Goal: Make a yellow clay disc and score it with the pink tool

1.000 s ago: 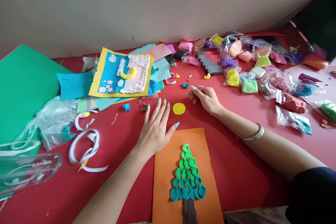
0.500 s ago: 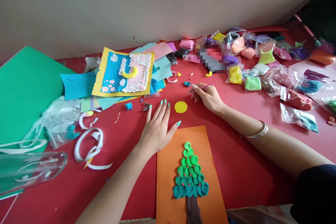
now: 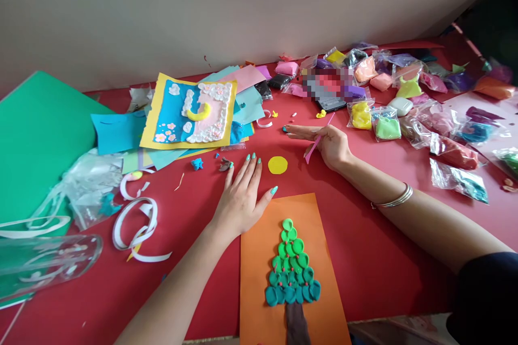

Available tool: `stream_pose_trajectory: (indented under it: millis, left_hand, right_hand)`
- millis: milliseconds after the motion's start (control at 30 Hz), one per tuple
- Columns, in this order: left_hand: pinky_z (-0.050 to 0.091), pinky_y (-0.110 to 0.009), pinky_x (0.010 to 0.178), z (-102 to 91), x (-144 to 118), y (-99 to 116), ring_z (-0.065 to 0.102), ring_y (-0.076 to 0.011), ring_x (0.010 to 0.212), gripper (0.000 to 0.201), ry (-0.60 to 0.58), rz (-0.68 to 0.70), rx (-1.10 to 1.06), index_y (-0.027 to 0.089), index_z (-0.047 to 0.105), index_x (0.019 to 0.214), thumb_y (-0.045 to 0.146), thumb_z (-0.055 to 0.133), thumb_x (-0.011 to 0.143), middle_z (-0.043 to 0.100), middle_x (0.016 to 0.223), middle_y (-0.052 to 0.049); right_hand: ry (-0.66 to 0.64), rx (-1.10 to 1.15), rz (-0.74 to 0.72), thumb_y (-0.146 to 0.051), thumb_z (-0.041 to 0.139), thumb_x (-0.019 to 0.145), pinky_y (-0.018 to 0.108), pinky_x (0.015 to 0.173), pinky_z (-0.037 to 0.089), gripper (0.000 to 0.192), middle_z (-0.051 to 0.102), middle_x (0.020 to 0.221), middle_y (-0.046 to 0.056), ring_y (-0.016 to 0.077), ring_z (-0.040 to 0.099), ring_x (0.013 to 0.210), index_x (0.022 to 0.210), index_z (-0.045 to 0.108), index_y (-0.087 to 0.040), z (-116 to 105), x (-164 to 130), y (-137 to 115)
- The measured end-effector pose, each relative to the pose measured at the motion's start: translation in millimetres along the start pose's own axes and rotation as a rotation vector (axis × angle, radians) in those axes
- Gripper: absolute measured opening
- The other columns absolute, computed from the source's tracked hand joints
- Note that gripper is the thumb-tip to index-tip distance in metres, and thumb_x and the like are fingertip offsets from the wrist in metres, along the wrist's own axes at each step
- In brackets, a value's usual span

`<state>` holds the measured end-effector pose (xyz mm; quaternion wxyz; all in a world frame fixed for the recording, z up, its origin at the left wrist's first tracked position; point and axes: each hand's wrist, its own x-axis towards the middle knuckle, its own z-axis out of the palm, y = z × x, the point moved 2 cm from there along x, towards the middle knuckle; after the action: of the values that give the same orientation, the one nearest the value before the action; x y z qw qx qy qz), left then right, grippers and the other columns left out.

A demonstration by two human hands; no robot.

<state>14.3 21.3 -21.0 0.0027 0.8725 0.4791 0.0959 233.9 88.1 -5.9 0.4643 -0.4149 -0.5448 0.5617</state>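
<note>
The left hand [image 3: 242, 198] lies flat near the middle of the frame, fingers spread and holding nothing, its thumb at the upper left corner of the orange card [image 3: 259, 259]. On that card, at lower centre, sits a clay tree [image 3: 292, 269] of layered green and teal discs with a brown trunk. The right hand [image 3: 329, 143] is right of centre, its index finger stretched left to a small teal clay bit [image 3: 285, 129] and seemingly touching it, while the other fingers are closed around a thin pink tool [image 3: 318, 141] that slants down and to the left. A flat yellow clay disc [image 3: 277, 165] rests on the red table [image 3: 194, 259] between the 2 hands, just above the card.

To do this well, I judge that the fingertip should press lightly so the small bit lifts without smearing, the pink tool should stay tucked clear of the soft discs, and the flat hand should keep the card from sliding.

In the upper right of the frame, many small clear bags each hold 1 lump of clay: a yellow clay bag [image 3: 359, 115], a light green clay bag [image 3: 386, 126], a red clay bag [image 3: 455, 153] and a teal clay bag [image 3: 469, 188] among them. At lower left a clear glass jar [image 3: 44, 264] lies on its side; what it holds I cannot tell.
</note>
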Motion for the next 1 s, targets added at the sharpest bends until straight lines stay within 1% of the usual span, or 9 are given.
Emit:
stream_pose_trajectory:
  millis: [133,233,367,433,533,667,767,867,1000]
  left_hand:
    - [0.024,-0.052,0.112,-0.1,-0.1,-0.6,0.029,-0.0273,0.139,0.065,-0.011,-0.005,0.0,0.009,0.032,0.142,0.053,0.022,0.094,0.034,0.148,-0.017]
    - [0.023,-0.052,0.113,-0.5,0.0,-0.7,0.028,-0.0274,0.139,0.066,-0.024,-0.005,0.008,0.008,0.033,0.141,0.053,0.021,0.094,0.034,0.148,-0.017]
    - [0.024,-0.052,0.113,-0.8,0.0,-0.5,0.028,-0.0273,0.14,0.067,-0.028,-0.003,0.023,0.007,0.034,0.14,0.053,0.02,0.094,0.034,0.148,-0.017]
    - [0.025,-0.051,0.113,-0.8,-0.1,-0.4,0.028,-0.0271,0.139,0.067,-0.026,-0.002,0.026,0.007,0.034,0.14,0.053,0.019,0.094,0.034,0.148,-0.016]
    - [0.025,-0.052,0.112,-0.6,-0.1,-0.4,0.029,-0.027,0.139,0.067,-0.02,-0.001,0.026,0.008,0.034,0.141,0.053,0.019,0.094,0.034,0.148,-0.016]
    - [0.025,-0.052,0.112,-0.2,-0.2,-1.3,0.028,-0.0273,0.139,0.067,-0.025,0.003,0.028,0.007,0.035,0.14,0.054,0.019,0.094,0.034,0.148,-0.016]
    - [0.025,-0.052,0.112,-0.2,-0.5,-2.4,0.028,-0.0275,0.139,0.068,-0.031,0.006,0.031,0.006,0.036,0.14,0.054,0.019,0.094,0.033,0.148,-0.017]
    - [0.025,-0.052,0.112,-0.4,-0.7,-2.6,0.028,-0.0277,0.139,0.068,-0.03,0.007,0.032,0.006,0.036,0.139,0.054,0.02,0.094,0.033,0.148,-0.017]
    - [0.025,-0.052,0.113,-1.0,-0.4,-1.4,0.028,-0.0274,0.14,0.067,-0.03,0.005,0.028,0.006,0.036,0.14,0.054,0.02,0.094,0.033,0.148,-0.017]
  right_hand:
    - [0.017,0.181,0.053,-0.03,0.029,0.073,0.037,0.062,0.051,0.056,0.071,0.103,0.016,0.0327,0.065,0.094,0.101,0.071,-0.005,-0.4,0.2,1.6]
    - [0.054,0.283,0.091,-0.032,0.034,0.072,0.039,0.07,0.052,0.052,0.072,0.096,0.016,0.0319,0.065,0.094,0.096,0.073,-0.007,-0.2,0.4,2.6]
    - [0.108,0.344,0.11,-0.032,0.037,0.072,0.041,0.081,0.052,0.047,0.074,0.087,0.014,0.0302,0.066,0.094,0.09,0.074,-0.008,0.4,1.0,3.1]
    - [0.117,0.357,0.111,-0.031,0.037,0.072,0.043,0.084,0.051,0.046,0.074,0.086,0.015,0.03,0.066,0.093,0.089,0.074,-0.008,0.7,1.3,3.3]
    - [0.119,0.362,0.109,-0.03,0.037,0.071,0.044,0.084,0.051,0.045,0.073,0.082,0.015,0.03,0.067,0.091,0.085,0.074,-0.008,0.5,1.6,3.7]
    - [0.105,0.335,0.104,-0.03,0.037,0.068,0.044,0.082,0.052,0.04,0.073,0.075,0.014,0.0296,0.067,0.088,0.075,0.072,-0.011,-0.1,1.6,4.0]
    - [0.081,0.309,0.099,-0.031,0.038,0.066,0.042,0.083,0.051,0.036,0.072,0.076,0.013,0.0285,0.067,0.087,0.066,0.069,-0.013,0.1,1.1,3.5]
    - [0.087,0.289,0.101,-0.033,0.037,0.066,0.041,0.084,0.051,0.035,0.072,0.077,0.013,0.0268,0.067,0.084,0.061,0.067,-0.015,0.2,0.3,3.0]
    - [0.081,0.265,0.118,-0.033,0.038,0.065,0.038,0.077,0.052,0.034,0.071,0.072,0.013,0.0254,0.067,0.078,0.059,0.066,-0.015,0.3,-0.5,2.5]
